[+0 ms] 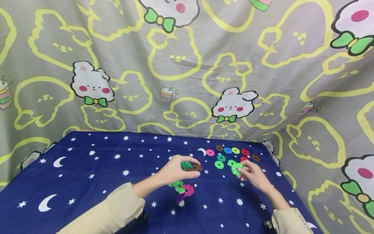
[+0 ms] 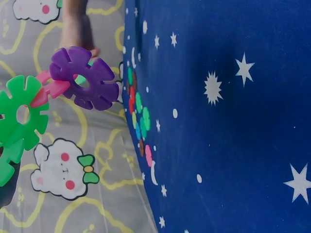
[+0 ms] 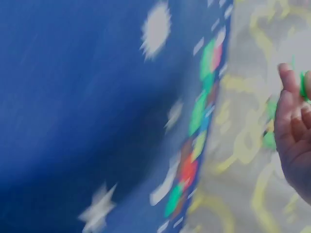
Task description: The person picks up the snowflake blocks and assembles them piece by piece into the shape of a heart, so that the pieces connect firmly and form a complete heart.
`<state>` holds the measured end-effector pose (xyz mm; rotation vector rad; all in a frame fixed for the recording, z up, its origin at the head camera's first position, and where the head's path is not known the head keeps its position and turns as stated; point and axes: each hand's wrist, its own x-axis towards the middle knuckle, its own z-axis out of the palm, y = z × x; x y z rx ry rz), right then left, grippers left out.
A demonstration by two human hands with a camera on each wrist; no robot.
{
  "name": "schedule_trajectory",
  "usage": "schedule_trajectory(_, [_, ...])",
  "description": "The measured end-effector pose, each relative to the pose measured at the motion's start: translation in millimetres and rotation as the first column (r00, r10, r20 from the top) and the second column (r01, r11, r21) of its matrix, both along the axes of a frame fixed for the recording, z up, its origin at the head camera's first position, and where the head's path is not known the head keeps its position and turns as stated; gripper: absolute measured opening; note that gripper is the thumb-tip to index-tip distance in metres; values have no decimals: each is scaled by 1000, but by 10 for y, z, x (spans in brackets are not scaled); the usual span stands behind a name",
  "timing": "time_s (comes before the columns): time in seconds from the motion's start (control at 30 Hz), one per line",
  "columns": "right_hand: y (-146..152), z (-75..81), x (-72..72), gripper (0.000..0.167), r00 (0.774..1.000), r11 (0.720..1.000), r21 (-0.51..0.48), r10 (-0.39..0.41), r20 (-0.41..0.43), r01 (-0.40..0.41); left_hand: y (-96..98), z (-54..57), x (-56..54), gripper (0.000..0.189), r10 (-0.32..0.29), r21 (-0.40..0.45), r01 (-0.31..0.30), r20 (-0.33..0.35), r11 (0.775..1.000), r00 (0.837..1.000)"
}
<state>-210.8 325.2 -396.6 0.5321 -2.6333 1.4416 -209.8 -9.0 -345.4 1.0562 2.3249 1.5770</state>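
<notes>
My left hand [image 1: 174,169] holds a joined cluster of notched plastic flower discs above the cloth. A brown disc [image 1: 198,167] and a dark green disc [image 1: 185,165] show between thumb and fingers. Below the hand hang a bright green disc [image 1: 177,187], a pink disc [image 1: 190,191] and a purple disc [image 1: 179,199]. In the left wrist view the purple disc [image 2: 101,88] slots into the pink one. My right hand [image 1: 254,175] pinches a single light green disc [image 1: 235,169] between thumb and fingertips, apart from the cluster. The right wrist view is blurred and shows only part of that hand [image 3: 296,141].
Loose discs in pink [image 1: 208,152], blue [image 1: 225,149], yellow-green, red [image 1: 245,150], brown [image 1: 255,157] and green lie at the table's back right. A dark blue star-and-moon cloth [image 1: 111,175] covers the table. Patterned curtain [image 1: 131,58] hangs behind and to the right.
</notes>
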Motion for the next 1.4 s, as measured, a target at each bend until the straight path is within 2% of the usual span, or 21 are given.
schedule_trajectory(0.1, [-262, 154, 75, 20, 993, 996, -54, 66, -98, -72, 8, -8, -3, 29, 4, -5, -4, 3, 1000, 1000])
schedule_trajectory(0.23, [-555, 331, 204, 22, 969, 989, -49, 125, -214, -139, 19, -10, 2, 29, 3, -12, -3, -2, 1000, 1000])
schedule_trajectory(0.43, [-865, 496, 372, 28, 901, 982, 16, 181, -394, -190, 44, 1, 29, 29, -14, -14, 14, -34, 1000, 999])
schedule_trajectory(0.7, [-1059, 552, 414, 30, 847, 974, 82, 225, -481, -212, 95, 2, 50, 29, -53, -9, 53, -72, 999, 996])
schedule_trajectory(0.9, [-1132, 564, 416, 28, 768, 960, 92, 268, -583, -265, 90, 42, 72, 31, -78, -6, 77, -67, 997, 995])
schedule_trajectory(1.0, [-1168, 587, 402, 26, 743, 955, 94, 279, -609, -281, 80, 89, 77, 31, -82, -13, 81, -75, 997, 994])
schedule_trajectory(1.07, [-1193, 612, 395, 26, 743, 957, 86, 270, -613, -277, 72, 121, 77, 31, -74, -14, 73, -85, 997, 994])
schedule_trajectory(1.2, [-1232, 651, 380, 26, 762, 963, 78, 254, -595, -260, 52, 155, 77, 32, -47, -13, 46, -96, 999, 994])
schedule_trajectory(1.3, [-1229, 669, 382, 28, 792, 963, 94, 261, -552, -252, 42, 141, 80, 33, -41, 9, 42, -62, 999, 997])
schedule_trajectory(1.4, [-1206, 674, 383, 34, 809, 962, 106, 270, -522, -253, 40, 114, 77, 35, -52, 36, 52, -8, 998, 999])
